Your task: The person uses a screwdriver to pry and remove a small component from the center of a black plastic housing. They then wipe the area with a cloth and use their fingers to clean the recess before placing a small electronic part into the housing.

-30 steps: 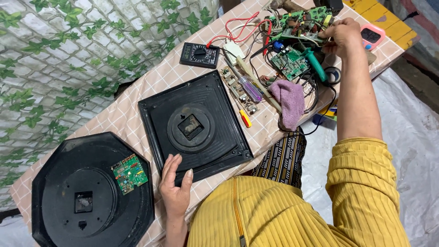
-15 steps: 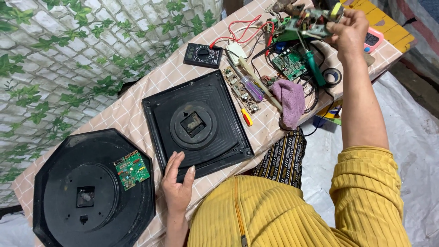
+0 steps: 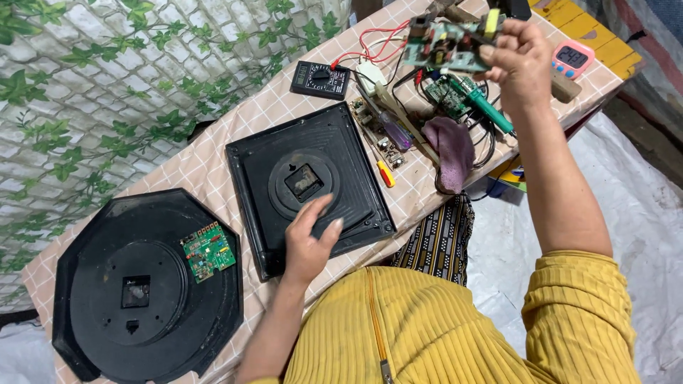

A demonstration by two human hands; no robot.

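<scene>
The person's right hand (image 3: 523, 60) is raised above the far end of the checked pink-and-white tablecloth (image 3: 213, 160), its fingers pinched closed around the edge of a green circuit board studded with yellow and dark components (image 3: 448, 39), which hangs in the air clear of the table. Red wires (image 3: 373, 43) loop just beneath and beside that board. The left hand (image 3: 309, 242) rests near the front edge of a square black plastic housing with a round raised centre and a small square opening (image 3: 306, 188); its fingers are spread loosely apart, the tips lying on the housing, gripping nothing.

To the left sits a larger octagonal black plastic housing (image 3: 142, 284), and a small green circuit board with red and white parts (image 3: 208, 250) lies on top of it. Beyond the square housing there is a black handheld multimeter with a dial (image 3: 320, 78), a purple-handled screwdriver (image 3: 391, 128), a crumpled purple cloth (image 3: 452, 149) and a green-handled soldering iron (image 3: 487, 110) lying across a second green board. A small pink digital timer (image 3: 573, 57) stands at the table's far right corner
</scene>
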